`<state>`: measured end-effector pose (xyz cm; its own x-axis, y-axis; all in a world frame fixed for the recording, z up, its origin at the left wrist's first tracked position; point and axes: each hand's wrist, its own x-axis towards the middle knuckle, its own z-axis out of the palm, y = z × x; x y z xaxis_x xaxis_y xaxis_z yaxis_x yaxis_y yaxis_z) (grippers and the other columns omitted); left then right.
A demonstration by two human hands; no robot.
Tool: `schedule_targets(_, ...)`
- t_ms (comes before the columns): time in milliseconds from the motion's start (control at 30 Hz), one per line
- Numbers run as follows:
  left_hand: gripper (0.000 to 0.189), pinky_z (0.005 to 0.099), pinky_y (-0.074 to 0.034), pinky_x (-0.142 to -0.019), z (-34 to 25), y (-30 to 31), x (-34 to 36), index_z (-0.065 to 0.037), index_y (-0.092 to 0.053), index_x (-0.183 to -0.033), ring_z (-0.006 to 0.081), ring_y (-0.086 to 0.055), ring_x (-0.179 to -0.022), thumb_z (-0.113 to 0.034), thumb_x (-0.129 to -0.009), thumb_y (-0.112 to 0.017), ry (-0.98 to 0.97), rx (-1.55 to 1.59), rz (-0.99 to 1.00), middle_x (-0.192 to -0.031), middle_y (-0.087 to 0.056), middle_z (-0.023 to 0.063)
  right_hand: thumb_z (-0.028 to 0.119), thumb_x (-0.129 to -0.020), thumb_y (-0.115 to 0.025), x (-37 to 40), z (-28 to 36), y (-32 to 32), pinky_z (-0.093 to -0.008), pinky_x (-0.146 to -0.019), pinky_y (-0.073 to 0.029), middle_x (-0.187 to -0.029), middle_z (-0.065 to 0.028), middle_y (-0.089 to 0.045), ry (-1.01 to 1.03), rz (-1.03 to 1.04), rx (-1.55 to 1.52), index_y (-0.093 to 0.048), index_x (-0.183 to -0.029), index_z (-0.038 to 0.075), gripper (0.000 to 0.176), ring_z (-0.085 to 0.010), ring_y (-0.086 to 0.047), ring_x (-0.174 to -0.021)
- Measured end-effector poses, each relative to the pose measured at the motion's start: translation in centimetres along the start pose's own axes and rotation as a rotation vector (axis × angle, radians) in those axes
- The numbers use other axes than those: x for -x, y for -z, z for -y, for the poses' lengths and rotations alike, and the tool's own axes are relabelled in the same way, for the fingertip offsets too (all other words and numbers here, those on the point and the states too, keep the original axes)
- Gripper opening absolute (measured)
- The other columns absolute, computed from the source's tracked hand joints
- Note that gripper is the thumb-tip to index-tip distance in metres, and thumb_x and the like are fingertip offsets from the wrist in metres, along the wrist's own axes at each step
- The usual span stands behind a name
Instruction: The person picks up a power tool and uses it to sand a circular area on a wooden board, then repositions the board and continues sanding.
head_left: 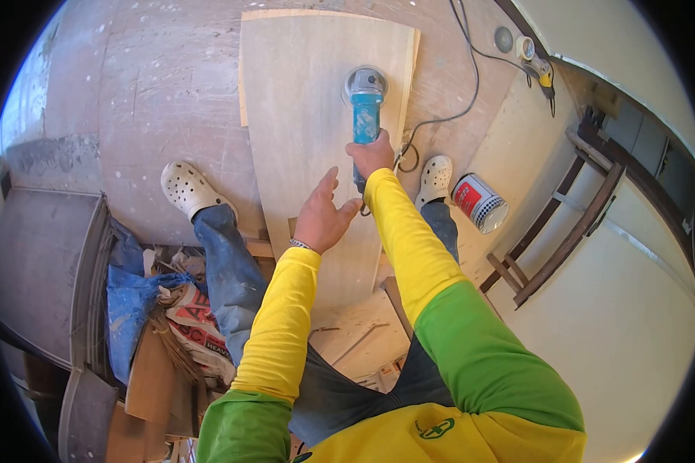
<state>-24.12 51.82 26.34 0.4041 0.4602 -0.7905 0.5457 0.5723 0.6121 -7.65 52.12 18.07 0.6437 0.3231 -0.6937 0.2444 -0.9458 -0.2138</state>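
Blue angle grinder (365, 112) sits on the plywood board (297, 147), running toward twelve o'clock from our right hand (372, 154), which grips its handle. Our left hand (322, 217) (spread, empty) hovers at seven o'clock.

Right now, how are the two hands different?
The right hand is closed round the blue grinder; the left hand is open and grips nothing. The right hand reaches farther out over the wooden board; the left hand sits nearer the body. Both are bare, with yellow sleeves.
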Motion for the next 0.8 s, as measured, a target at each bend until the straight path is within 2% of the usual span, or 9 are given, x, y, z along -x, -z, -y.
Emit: schedule_targets(800, 0.080, 0.0418, -0.049, -0.098, -0.28, 0.46, 0.03, -0.004, -0.033, -0.149, 0.0366, -0.059, -0.119, -0.034, -0.086, -0.072, 0.013, 0.013, 0.000, -0.135, -0.055, 0.0256, 0.026, -0.067, -0.071, 0.26, -0.49, -0.05, -0.0444, -0.086, -0.053, -0.102, -0.0229, -0.069, 0.035, -0.007, 0.158, -0.048, -0.120, 0.005, 0.061, -0.0406, -0.067, -0.096)
